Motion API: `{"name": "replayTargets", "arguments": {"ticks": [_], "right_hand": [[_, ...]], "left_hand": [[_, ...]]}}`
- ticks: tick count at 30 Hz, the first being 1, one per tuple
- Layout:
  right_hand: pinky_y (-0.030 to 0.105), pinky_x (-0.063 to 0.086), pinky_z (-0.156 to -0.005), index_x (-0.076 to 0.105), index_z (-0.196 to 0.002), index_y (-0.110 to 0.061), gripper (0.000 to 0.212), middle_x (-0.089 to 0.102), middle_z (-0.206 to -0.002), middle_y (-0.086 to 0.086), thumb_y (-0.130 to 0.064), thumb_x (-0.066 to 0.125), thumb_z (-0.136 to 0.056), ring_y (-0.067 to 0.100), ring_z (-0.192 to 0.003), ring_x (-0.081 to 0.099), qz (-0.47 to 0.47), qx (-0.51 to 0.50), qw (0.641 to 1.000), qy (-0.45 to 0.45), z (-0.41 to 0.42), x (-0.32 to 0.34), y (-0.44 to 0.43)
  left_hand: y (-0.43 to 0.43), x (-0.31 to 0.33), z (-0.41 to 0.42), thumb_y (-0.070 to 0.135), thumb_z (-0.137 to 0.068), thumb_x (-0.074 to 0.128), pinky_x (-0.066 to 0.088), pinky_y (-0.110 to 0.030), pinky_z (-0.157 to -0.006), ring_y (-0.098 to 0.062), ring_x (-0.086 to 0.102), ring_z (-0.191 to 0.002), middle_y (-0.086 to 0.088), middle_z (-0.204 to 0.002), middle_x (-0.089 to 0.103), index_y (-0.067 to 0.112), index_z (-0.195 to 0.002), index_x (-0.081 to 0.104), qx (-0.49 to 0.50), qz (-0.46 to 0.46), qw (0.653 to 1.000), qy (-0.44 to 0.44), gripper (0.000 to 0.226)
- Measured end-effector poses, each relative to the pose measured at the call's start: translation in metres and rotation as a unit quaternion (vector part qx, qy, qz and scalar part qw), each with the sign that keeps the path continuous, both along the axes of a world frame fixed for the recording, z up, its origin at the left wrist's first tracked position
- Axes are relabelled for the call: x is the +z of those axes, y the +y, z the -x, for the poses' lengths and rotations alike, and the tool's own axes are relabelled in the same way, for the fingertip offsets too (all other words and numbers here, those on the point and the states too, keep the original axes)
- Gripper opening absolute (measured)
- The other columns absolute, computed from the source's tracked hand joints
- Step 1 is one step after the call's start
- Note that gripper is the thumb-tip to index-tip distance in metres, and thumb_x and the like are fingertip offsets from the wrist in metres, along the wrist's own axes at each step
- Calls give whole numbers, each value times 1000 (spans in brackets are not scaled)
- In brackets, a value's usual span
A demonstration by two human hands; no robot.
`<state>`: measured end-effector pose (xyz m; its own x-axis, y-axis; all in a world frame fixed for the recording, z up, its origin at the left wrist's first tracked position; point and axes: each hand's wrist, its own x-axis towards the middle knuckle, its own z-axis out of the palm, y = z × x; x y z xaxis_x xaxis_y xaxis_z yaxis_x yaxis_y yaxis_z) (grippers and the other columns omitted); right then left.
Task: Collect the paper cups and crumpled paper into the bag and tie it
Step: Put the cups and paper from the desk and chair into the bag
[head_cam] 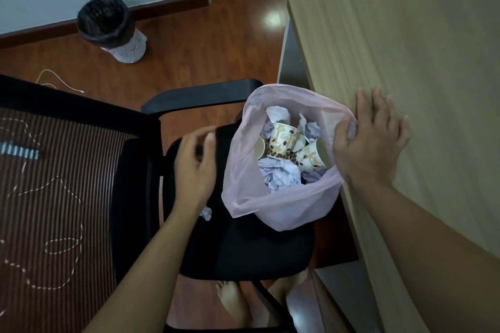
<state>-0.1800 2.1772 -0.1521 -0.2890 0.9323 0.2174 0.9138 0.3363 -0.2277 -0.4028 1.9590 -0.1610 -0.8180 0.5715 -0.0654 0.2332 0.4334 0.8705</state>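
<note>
Looking straight down, you are standing at a black office chair (243, 251) pushed beside a pale wooden desk (405, 89). A thin pink plastic bag (273, 208) sits on the chair seat, its mouth gaping upward. Inside it you can see at least 3 paper cups (284, 140) printed with coffee beans, lying on their sides among wads of crumpled paper (281, 176).

Your right hand (370, 143) pinches the bag's rim against the desk edge between thumb and forefinger, with the other fingers spread flat on the desktop. Your left hand (194, 165) hovers over the seat just left of the bag, fingers loosely curled and empty, touching nothing. It is slightly blurred.

1 small scrap of crumpled paper (206, 213) lies loose on the seat, just beside your left wrist and outside the bag. It probably belongs in the bag before tying.

The load looks very light. The bag film is soft, slippery and easily torn, and it will slump without support. The cups will crush under a squeeze, so hold plastic rather than contents. For tying, the likely hold is the rim itself, gathered at 2 opposite sides above the cups.

A lined waste bin (108, 24) stands on the wooden floor, well apart from the chair.
</note>
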Motion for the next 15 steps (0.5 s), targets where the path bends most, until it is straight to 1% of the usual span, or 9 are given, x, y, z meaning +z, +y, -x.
{"name": "replayTargets", "arguments": {"ticks": [1,2,4,5,7,8,10,13,15], "right_hand": [[61,17,-131,41,-166,-28,64,35,-176,4,-42,48,-103,27,-165,27,1,2,1000,-1,0,0,0],[61,17,-131,41,-166,-27,64,35,-176,4,-42,48,-104,27,-164,27,3,3,1000,-1,0,0,0],[61,17,-131,41,-166,-27,64,35,-176,4,-42,48,-104,27,-164,27,3,3,1000,0,0,-1,0],[61,16,-131,41,-166,-28,64,34,-176,4,-42,47,-104,27,-164,27,2,2,1000,-1,0,-1,-1],[60,15,-131,41,-166,-28,64,34,-177,4,-43,46,-104,27,-164,27,3,2,1000,-2,0,-2,-1],[60,14,-131,41,-165,-28,63,34,-177,4,-43,46,-104,27,-164,27,2,2,1000,-2,0,-2,0],[60,14,-131,42,-165,-28,63,34,-176,3,-43,46,-104,27,-164,27,0,2,1000,0,0,-1,0],[60,14,-131,41,-165,-28,63,34,-177,4,-42,45,-104,27,-164,27,1,3,1000,2,1,0,0],[60,15,-131,41,-165,-28,63,34,-176,4,-42,46,-103,27,-164,27,1,4,1000,-1,1,0,0]], "left_hand": [[-14,-17,3,41,-109,58,53,-39,-110,-4,63,-123,12,-131,67,35,-128,69,47,34,997,-60,23],[-27,-35,6,47,-106,60,52,-45,-113,-7,62,-126,9,-135,65,38,-130,67,68,86,989,-100,27],[-51,-66,4,58,-99,64,45,-50,-120,-22,52,-141,-3,-149,53,37,-144,58,35,223,967,-122,50],[-61,-76,0,59,-98,66,41,-49,-122,-29,42,-148,-8,-156,44,34,-153,52,3,282,950,-133,63],[-77,-93,-11,53,-96,73,38,-47,-120,-35,29,-152,-13,-162,30,28,-164,40,-42,361,921,-142,79],[-83,-100,-14,49,-94,77,38,-47,-119,-37,28,-150,-14,-161,27,25,-165,39,-51,379,914,-138,84],[-97,-118,-18,39,-91,85,40,-46,-117,-40,34,-144,-16,-156,29,19,-161,43,-41,385,913,-128,85],[-111,-138,-16,16,-91,83,48,-38,-109,-38,53,-126,-19,-142,38,10,-150,52,-17,370,920,-125,67],[-115,-144,-13,8,-91,81,55,-33,-98,-30,60,-110,-20,-136,43,8,-141,58,-3,353,925,-140,56]]}}
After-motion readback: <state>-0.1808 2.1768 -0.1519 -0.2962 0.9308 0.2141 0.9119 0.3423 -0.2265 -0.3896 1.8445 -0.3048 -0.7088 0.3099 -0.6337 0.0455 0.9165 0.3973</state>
